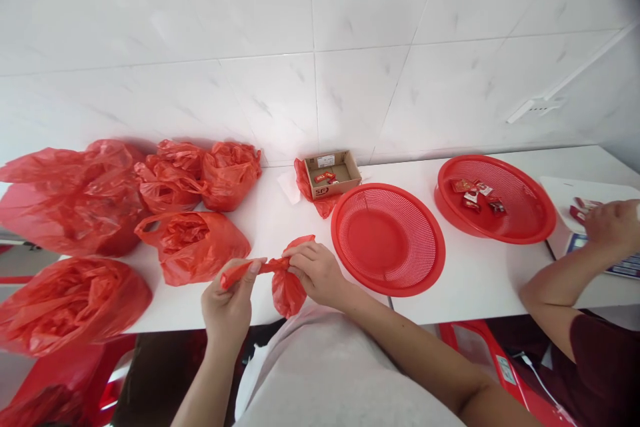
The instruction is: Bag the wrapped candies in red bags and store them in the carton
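A small red plastic bag (286,292) hangs between both my hands at the near edge of the white table (280,220). My left hand (231,300) is closed, pinching one twisted handle of the bag. My right hand (316,272) is closed on the other handle and the bag's mouth. The bag's body dangles below my right hand, just over the table's edge.
Several filled red bags (195,243) lie at the left. An empty red mesh basket (388,237) sits right of my hands; a second basket (495,199) holds small packets. A small cardboard box (332,173) stands by the wall. Another person's hand (611,227) rests at far right.
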The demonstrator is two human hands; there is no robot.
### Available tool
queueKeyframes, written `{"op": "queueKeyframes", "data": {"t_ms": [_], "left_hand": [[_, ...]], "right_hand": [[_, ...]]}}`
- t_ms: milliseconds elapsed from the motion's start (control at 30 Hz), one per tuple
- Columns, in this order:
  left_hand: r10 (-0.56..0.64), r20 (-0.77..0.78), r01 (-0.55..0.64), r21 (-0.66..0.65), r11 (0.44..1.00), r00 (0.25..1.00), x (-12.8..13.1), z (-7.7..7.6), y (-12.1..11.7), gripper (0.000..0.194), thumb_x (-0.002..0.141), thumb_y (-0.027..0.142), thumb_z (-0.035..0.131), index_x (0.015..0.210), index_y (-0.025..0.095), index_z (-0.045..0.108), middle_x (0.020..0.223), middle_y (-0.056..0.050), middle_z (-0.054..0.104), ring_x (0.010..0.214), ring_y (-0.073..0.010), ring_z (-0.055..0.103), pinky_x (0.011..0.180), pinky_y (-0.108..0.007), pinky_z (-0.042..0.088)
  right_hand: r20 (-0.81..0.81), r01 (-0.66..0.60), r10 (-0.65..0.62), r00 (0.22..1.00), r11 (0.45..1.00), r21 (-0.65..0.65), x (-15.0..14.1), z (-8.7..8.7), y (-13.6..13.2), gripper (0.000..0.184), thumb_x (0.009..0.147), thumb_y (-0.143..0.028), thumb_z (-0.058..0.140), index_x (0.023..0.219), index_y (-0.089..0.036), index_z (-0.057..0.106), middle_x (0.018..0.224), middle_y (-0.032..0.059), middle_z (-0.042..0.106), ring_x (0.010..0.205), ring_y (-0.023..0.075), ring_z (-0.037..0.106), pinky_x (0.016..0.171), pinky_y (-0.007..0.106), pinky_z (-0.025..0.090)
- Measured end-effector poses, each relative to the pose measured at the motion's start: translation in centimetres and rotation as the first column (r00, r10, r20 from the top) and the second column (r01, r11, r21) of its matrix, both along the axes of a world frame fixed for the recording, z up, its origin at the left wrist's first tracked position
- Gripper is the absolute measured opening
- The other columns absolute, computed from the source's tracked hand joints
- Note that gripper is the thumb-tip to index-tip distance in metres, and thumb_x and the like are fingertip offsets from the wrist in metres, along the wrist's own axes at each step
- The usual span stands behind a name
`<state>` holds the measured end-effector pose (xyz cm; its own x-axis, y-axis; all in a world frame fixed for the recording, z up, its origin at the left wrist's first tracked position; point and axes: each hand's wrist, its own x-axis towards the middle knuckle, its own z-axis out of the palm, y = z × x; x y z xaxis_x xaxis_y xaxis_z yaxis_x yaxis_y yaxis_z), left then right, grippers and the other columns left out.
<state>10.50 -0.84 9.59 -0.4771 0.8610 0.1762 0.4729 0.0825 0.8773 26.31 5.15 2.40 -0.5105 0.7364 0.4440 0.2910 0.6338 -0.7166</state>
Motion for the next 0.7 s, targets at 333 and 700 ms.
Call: {"op": "queueKeyframes", "data": {"t_ms": [333,700], "left_hand": [[-0.102,-0.171,0.117,0.084,0.990,0.980,-1.3,-0.5,-1.7,0.015,0.084,0.031,0.065,0.080,0.024,0.076,0.080,-0.001,0.072,0.075,-0.0157,0.066,0.069,-0.026,0.050],[0.229,0.071,-0.196,-0.318,0.928,0.971,-7.0,-2.1,-4.0,0.045,0.069,0.059,0.070,0.085,0.018,0.078,0.084,-0.007,0.077,0.086,-0.0271,0.069,0.084,-0.040,0.053]], "right_hand": [[0.047,-0.092,0.095,0.994,0.994,-0.055,-1.0,-1.2,0.1,0.015,0.095,-0.021,0.050,0.097,-0.022,0.064,0.111,0.0034,0.072,0.104,0.0183,0.061,0.092,0.037,0.040],[0.006,0.071,-0.074,0.997,0.920,-0.386,1.2,-3.3,-1.3,0.010,0.092,-0.022,0.055,0.085,-0.021,0.063,0.110,0.0065,0.069,0.103,0.0196,0.060,0.089,0.036,0.046]]}}
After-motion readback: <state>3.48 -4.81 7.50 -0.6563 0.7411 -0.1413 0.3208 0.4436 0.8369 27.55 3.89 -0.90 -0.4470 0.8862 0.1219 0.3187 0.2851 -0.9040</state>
